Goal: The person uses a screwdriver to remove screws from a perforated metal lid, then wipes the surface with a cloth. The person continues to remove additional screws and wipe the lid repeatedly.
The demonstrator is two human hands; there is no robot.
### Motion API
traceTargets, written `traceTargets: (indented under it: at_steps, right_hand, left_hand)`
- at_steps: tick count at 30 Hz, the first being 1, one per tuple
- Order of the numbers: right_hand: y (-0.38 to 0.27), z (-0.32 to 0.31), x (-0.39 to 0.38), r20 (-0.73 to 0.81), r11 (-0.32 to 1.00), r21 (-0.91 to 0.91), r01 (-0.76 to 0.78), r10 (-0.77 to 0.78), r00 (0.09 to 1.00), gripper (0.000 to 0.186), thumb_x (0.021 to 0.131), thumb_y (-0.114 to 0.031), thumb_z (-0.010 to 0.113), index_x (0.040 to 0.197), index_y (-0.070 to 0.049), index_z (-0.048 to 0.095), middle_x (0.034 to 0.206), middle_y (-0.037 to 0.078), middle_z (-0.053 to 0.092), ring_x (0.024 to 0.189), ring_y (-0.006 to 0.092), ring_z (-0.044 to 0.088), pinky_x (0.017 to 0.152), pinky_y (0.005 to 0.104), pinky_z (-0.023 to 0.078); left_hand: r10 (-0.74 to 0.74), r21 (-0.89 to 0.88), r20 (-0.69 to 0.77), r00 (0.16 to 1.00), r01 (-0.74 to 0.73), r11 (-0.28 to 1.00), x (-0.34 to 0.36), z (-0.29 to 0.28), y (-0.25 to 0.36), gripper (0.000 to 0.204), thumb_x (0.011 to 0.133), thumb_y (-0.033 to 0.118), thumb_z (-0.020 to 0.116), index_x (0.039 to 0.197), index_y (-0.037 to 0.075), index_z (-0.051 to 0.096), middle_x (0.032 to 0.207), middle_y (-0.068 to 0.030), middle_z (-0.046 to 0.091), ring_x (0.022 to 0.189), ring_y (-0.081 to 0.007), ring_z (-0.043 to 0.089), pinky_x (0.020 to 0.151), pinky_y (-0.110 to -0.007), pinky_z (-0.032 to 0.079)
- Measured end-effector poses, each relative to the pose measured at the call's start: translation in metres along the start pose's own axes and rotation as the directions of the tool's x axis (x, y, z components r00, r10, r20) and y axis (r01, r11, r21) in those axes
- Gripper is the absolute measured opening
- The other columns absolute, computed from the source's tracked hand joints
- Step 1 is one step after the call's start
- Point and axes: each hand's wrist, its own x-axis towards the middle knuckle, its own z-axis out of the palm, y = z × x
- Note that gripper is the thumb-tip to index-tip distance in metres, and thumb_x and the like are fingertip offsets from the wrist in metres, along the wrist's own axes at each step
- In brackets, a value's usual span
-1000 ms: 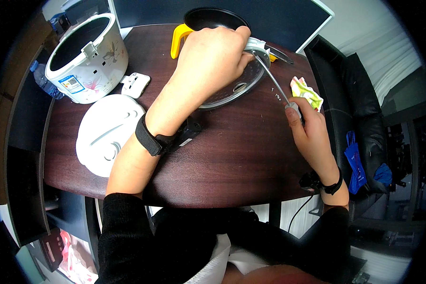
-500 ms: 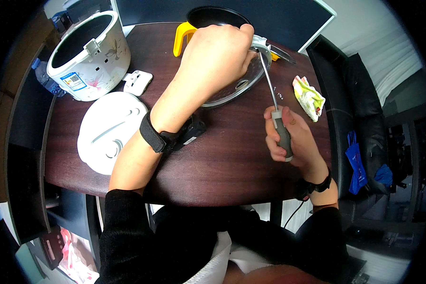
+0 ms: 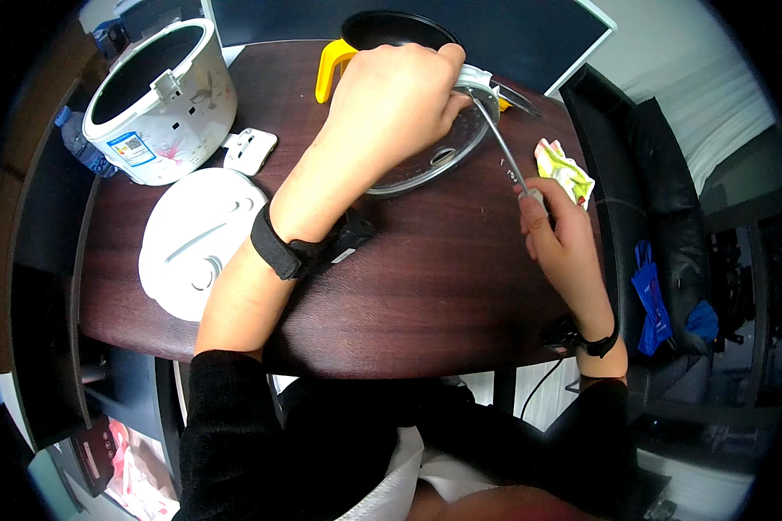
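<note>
My left hand (image 3: 400, 100) reaches across the table and is closed on the upper edge of a round, see-through lid (image 3: 413, 181); most of its fingertips are hidden. Beside its thumb, the lid has a white plastic part (image 3: 475, 76). My right hand (image 3: 567, 230) is wrapped around the grey handle of a screwdriver (image 3: 501, 143). The metal shaft slants up to the left, its tip at the lid just below the white part. Whether the tip sits in a screw is too small to tell. Behind the lid stands a black pot (image 3: 395, 28) with yellow handles.
A white rice cooker body (image 3: 178, 117) stands open at the far left. Near it lie a round white cover (image 3: 191, 282) and a small white plastic piece (image 3: 251, 151). A crumpled cloth (image 3: 565, 172) and tiny loose bits (image 3: 511, 175) are at right. A dark panel (image 3: 495, 39) borders the back.
My right hand has moved up and to the right, and the screwdriver now leans further over. Its tip stays near the white part. My left hand has barely moved.
</note>
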Motion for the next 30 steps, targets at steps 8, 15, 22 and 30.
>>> traceTargets:
  at_steps: [8,15,22,30]
  right_hand:
    - [-0.028,-0.027,0.007,-0.016,0.816,-0.552,0.171,-0.215,0.976,0.021,0.093,-0.022,0.062,0.102,-0.003,0.06,0.075,0.017,0.065,0.063,0.0333,0.065,0.055,0.0396,0.049]
    - [-0.02,-0.021,0.004,0.273,0.937,0.201,-0.286,0.227,0.935,0.029,0.102,-0.03,0.048,0.105,-0.002,0.057,0.065,0.004,0.052,0.046,0.0125,0.049,0.042,0.0249,0.038]
    - [-0.004,0.004,-0.006,0.505,0.43,0.757,-0.492,0.093,0.858,0.043,0.105,-0.041,0.037,0.115,0.0,0.048,0.068,0.001,0.047,0.043,0.0073,0.041,0.035,0.0225,0.032]
    - [-0.008,0.013,-0.007,0.389,0.624,0.659,-0.421,0.196,0.9,0.04,0.104,-0.037,0.042,0.115,0.0,0.051,0.068,0.003,0.05,0.043,0.0086,0.044,0.038,0.0234,0.035]
  left_hand:
    - [0.02,0.028,-0.001,1.0,-0.02,0.999,-0.001,-0.002,-0.001,0.023,0.082,0.025,0.07,0.084,0.007,0.056,0.067,-0.0131,0.065,0.068,-0.0332,0.066,0.06,-0.043,0.053]
    - [0.063,0.025,-0.015,0.998,-0.063,0.998,-0.001,0.0,0.004,0.023,0.083,0.025,0.069,0.084,0.004,0.058,0.067,-0.0147,0.065,0.067,-0.0327,0.067,0.06,-0.042,0.054]
    - [0.04,0.031,-0.001,0.999,-0.04,0.999,-0.001,-0.001,0.007,0.025,0.082,0.025,0.07,0.083,0.005,0.056,0.067,-0.0138,0.064,0.067,-0.033,0.067,0.059,-0.042,0.053]
    - [0.034,0.005,0.002,0.999,-0.034,0.999,-0.001,-0.003,0.0,0.023,0.082,0.025,0.07,0.085,0.007,0.056,0.066,-0.0123,0.064,0.068,-0.0321,0.067,0.06,-0.042,0.053]
